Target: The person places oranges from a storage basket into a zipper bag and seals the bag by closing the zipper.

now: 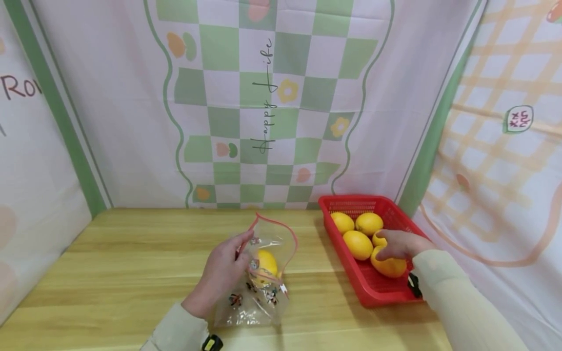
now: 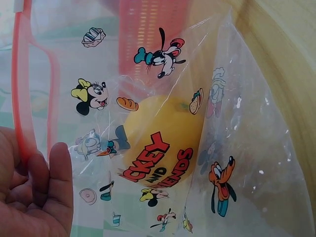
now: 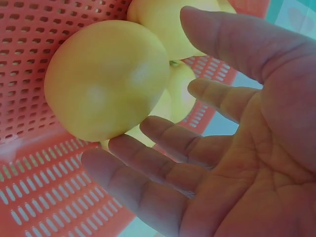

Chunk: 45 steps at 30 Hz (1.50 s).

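My left hand (image 1: 219, 273) pinches the red-edged mouth of a clear zip bag (image 1: 248, 314) printed with cartoon figures. Inside the bag lies one lemon (image 1: 268, 263), which shows through the film in the left wrist view, behind red lettering. Over the red plastic basket (image 1: 351, 273) reaches my right hand (image 1: 401, 243), palm toward the fruit. Its fingers (image 3: 163, 143) are extended and spread, with the fingertips right at the lower side of the nearest lemon (image 3: 106, 81). Other lemons (image 1: 357, 245) lie beyond and to the left, partly overlapped by the hand.
The basket stands at the right of the wooden table (image 1: 145, 273), near the back curtain (image 1: 303, 97) with its green checks. Fabric walls close off both sides. A red slider (image 1: 283, 288) hangs at the bag's right edge.
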{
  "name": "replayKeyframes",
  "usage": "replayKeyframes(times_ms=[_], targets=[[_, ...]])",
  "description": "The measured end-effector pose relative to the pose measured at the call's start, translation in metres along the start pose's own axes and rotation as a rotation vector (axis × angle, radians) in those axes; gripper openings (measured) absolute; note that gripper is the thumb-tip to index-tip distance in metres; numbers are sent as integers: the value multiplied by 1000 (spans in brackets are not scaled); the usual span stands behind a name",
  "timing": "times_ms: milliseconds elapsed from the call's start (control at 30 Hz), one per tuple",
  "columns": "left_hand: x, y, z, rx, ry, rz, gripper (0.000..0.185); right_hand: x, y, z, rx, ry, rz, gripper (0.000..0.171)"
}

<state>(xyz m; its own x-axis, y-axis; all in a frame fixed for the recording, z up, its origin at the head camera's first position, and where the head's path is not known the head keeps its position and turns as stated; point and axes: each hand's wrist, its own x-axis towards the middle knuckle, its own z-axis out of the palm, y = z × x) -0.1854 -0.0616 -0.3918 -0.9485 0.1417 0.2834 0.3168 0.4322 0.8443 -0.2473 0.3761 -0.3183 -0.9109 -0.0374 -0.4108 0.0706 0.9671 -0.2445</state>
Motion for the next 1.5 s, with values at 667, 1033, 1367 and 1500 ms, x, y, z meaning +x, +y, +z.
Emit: replayKeyframes(times_ms=[667,1033,1367,1500], targets=[[0,-1,-1,10,-9,12,55,2,-1,-1,155,-50,193,90],[1,1,-1,2,-11,14,56,7,-1,1,107,-78,164,83],[3,1,-1,40,-3,34,54,8,-6,6,184,-87,213,96],[3,2,0,34,-3,30,55,7,-7,6,216,-74,244,100]])
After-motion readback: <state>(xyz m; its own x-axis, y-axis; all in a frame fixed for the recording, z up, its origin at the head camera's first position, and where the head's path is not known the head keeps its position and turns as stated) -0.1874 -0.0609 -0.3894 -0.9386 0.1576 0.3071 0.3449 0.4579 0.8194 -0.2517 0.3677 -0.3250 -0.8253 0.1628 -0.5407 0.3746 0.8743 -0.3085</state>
